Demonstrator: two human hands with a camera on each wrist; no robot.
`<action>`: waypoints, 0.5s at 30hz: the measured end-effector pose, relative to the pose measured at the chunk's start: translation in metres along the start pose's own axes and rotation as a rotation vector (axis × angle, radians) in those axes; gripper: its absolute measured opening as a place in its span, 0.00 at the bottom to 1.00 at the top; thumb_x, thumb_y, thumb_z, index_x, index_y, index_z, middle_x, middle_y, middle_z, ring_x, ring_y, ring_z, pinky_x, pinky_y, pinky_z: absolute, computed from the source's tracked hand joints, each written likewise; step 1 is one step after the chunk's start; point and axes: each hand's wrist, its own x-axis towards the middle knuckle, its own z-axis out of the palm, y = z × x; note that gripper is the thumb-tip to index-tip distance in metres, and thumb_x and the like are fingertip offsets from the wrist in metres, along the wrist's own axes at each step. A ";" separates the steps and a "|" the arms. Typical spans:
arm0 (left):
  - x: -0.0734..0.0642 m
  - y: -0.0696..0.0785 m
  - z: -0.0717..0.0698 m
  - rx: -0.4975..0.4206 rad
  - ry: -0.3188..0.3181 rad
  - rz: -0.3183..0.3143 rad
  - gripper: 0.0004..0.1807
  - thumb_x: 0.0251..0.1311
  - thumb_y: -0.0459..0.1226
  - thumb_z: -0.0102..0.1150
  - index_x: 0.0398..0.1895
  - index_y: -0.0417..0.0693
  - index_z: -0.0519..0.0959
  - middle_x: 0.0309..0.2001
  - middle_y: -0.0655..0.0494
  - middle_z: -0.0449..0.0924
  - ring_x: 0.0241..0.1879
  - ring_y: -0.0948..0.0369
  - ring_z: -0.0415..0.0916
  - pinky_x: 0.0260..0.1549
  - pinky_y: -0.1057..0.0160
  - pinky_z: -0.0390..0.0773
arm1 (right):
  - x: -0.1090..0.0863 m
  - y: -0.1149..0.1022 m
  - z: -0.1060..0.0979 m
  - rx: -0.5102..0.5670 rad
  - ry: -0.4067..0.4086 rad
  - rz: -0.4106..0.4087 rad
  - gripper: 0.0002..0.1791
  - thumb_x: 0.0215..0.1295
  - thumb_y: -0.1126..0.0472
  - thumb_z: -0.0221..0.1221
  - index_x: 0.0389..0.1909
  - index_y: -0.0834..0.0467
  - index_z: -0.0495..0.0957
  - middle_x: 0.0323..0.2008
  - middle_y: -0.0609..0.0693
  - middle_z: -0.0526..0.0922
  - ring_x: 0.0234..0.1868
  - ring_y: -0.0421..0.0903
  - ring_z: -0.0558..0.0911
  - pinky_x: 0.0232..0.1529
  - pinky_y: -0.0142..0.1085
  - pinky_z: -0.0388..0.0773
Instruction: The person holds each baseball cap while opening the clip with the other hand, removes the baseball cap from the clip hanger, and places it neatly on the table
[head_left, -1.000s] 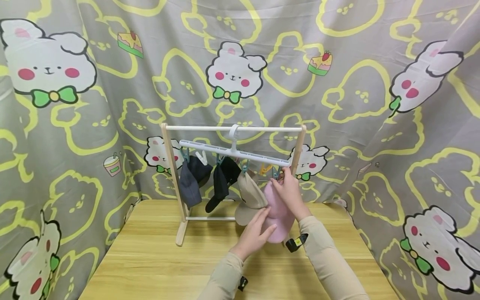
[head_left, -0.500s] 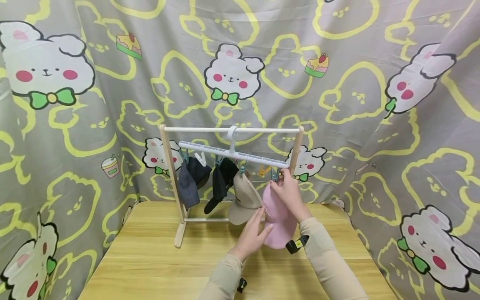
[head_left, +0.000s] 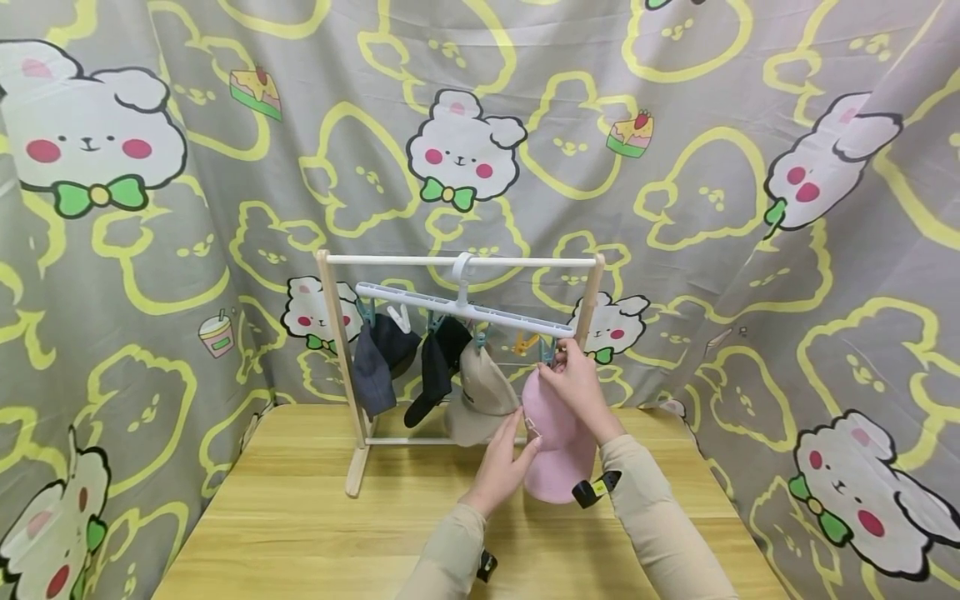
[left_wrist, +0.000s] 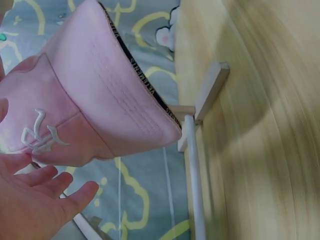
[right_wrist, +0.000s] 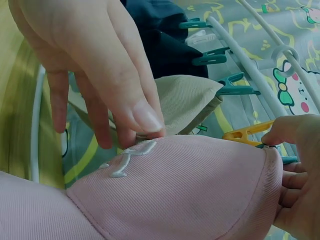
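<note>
A pink baseball cap [head_left: 557, 471] with white embroidery hangs brim down at the right end of the white hanger [head_left: 420, 298]. My right hand [head_left: 581, 387] holds the cap's upper edge at a teal clothespin [head_left: 547, 348], thumb in front and fingers curled behind. My left hand [head_left: 498, 467] is beside the cap, fingers fairly straight. Its fingertips are right at the embroidery [right_wrist: 137, 155] in the right wrist view. Left of it hangs a beige cap [head_left: 483, 387], clipped by another teal clothespin [right_wrist: 235, 86].
A black cap [head_left: 442, 354] and a dark grey cap [head_left: 375, 371] hang further left. White [head_left: 402, 318] and yellow [head_left: 527, 343] clothespins are on the hanger too. The wooden rack [head_left: 330, 317] stands on the wooden table [head_left: 315, 533], before a patterned curtain [head_left: 300, 75].
The beige cap has swung left, away from the pink one. The pink cap hangs a little lower, its embroidery now showing. My right hand has stayed at the clothespin; my left has barely shifted.
</note>
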 end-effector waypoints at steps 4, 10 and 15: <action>0.006 0.001 0.002 -0.040 0.027 -0.028 0.40 0.68 0.56 0.50 0.77 0.51 0.53 0.75 0.47 0.56 0.73 0.47 0.58 0.68 0.42 0.61 | 0.000 -0.001 -0.001 -0.005 -0.032 0.045 0.26 0.55 0.65 0.66 0.53 0.68 0.71 0.36 0.63 0.85 0.33 0.51 0.84 0.37 0.42 0.82; 0.016 0.004 0.005 -0.114 0.060 -0.067 0.42 0.64 0.56 0.55 0.75 0.47 0.56 0.74 0.44 0.58 0.72 0.45 0.59 0.68 0.41 0.61 | 0.000 -0.003 -0.002 -0.015 -0.046 0.058 0.26 0.55 0.63 0.66 0.53 0.68 0.71 0.36 0.62 0.85 0.33 0.51 0.84 0.38 0.43 0.83; 0.025 0.005 0.008 -0.112 0.090 -0.065 0.43 0.62 0.54 0.59 0.74 0.44 0.58 0.71 0.42 0.63 0.67 0.44 0.67 0.64 0.43 0.68 | 0.000 -0.003 -0.002 -0.020 -0.045 0.053 0.25 0.55 0.63 0.66 0.52 0.67 0.72 0.36 0.62 0.85 0.34 0.51 0.84 0.39 0.44 0.82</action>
